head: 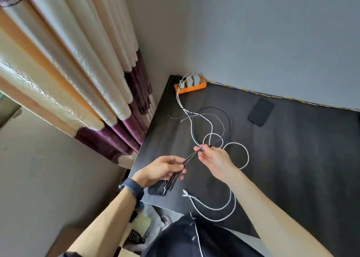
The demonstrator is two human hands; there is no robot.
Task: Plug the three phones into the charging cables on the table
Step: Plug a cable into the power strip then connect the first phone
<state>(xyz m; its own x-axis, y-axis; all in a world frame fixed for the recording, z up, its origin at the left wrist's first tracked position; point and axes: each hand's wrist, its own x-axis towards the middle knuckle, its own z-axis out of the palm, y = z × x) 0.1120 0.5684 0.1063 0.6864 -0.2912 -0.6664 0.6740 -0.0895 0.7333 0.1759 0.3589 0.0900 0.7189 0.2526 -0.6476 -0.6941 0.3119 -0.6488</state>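
A dark braided multi-head charging cable (188, 159) stretches between my two hands above the dark table (292, 159). My right hand (216, 160) pinches its splitter joint. My left hand (165, 168) holds the split strands, whose ends hang down over a black phone (155, 189) lying at the table's front left edge. A second black phone (261, 111) lies at the back right of the table. White charging cables (229, 204) loop across the table, one plug end lying free near the front edge. A third phone is not in view.
An orange power strip (201, 85) with white chargers sits at the table's back left corner against the wall. Curtains (78, 71) hang to the left. Boxes and clutter lie on the floor below the table's front edge.
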